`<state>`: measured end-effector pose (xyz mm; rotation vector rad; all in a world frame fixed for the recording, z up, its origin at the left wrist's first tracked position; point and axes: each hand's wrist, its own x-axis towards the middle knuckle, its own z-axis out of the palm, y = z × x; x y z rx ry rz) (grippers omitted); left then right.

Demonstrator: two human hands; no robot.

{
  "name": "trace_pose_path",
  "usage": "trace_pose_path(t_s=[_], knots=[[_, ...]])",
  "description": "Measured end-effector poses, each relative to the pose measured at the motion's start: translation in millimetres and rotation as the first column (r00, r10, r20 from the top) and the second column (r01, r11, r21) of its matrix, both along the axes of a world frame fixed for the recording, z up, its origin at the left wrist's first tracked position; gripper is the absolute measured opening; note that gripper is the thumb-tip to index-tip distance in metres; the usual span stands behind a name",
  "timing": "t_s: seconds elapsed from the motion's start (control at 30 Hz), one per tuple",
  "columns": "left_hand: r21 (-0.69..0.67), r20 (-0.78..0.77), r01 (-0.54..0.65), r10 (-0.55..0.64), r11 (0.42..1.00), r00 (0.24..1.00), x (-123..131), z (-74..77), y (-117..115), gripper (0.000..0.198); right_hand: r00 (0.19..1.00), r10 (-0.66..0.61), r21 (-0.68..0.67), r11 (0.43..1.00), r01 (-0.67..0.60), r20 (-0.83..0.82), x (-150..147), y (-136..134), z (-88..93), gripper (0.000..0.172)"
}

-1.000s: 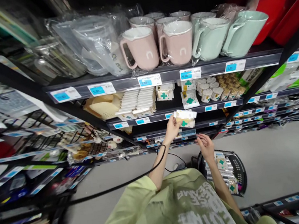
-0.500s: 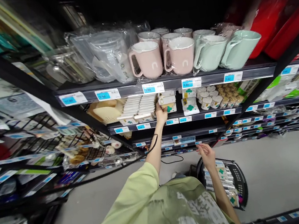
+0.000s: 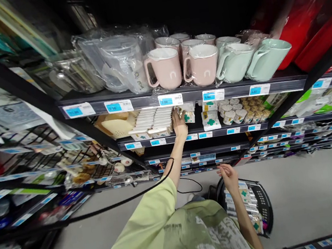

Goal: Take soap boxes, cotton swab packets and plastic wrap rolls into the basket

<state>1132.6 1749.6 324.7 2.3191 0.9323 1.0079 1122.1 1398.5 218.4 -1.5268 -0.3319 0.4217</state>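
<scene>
My left hand [image 3: 180,125] reaches into the middle shelf, its fingers around a white packet with a green cross [image 3: 189,116]. The packet's wrapping is clear and shiny, and my fingertips are partly hidden among the packets. Just left of that hand lie two rows of stacked white packets [image 3: 152,122]. To the right, another green-cross packet [image 3: 210,120] leans at the shelf front. My right hand [image 3: 229,175] hangs lower, fingers loosely bent and apart, with nothing visible in it. Below it a black basket [image 3: 266,199] holds several green-cross packets [image 3: 245,193].
Pink mugs [image 3: 164,68] and green mugs [image 3: 235,62] stand in plastic wrap on the shelf above. Small round containers [image 3: 229,116] fill the right part of the middle shelf. A black cord [image 3: 124,200] runs across at left. Price tags line the shelf edges [image 3: 238,129].
My left hand has moved slightly deeper around the green-cross packets, and the front packet there has shifted and tilted. My right hand stays nearly where it was. The camera view has shifted slightly.
</scene>
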Motion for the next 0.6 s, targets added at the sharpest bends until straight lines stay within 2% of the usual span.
trace_pose_path(t_s=[0.13, 0.23, 0.33, 0.47, 0.6], knots=[[0.12, -0.131, -0.009, 0.025, 0.993, 0.991, -2.6, 5.5, -7.6, 0.065, 1.0, 0.005, 0.006, 1.0, -0.005, -0.007, 0.0, -4.6, 0.7, 0.044], [0.167, -0.187, -0.003, 0.035, 0.986, 0.982, -3.7, 6.8, -13.3, 0.052, 1.0, 0.006, 0.014, 1.0, -0.006, -0.01, -0.3, -6.1, 1.4, 0.045], [0.17, -0.188, -0.011, 0.044, 0.985, 0.981, -5.2, 6.8, -17.7, 0.041, 1.0, 0.001, 0.017, 1.0, -0.001, -0.019, -0.7, -6.4, 2.5, 0.049], [0.171, -0.176, 0.0, 0.03, 0.985, 0.984, -7.5, 8.9, -19.0, 0.038, 0.999, -0.002, 0.016, 1.0, 0.003, -0.032, -2.2, -6.9, 4.0, 0.05], [0.126, -0.09, 0.024, -0.013, 0.992, 0.996, -9.0, 15.9, -23.1, 0.034, 0.999, -0.015, 0.015, 1.0, 0.015, -0.047, -4.3, -6.7, 5.5, 0.049]])
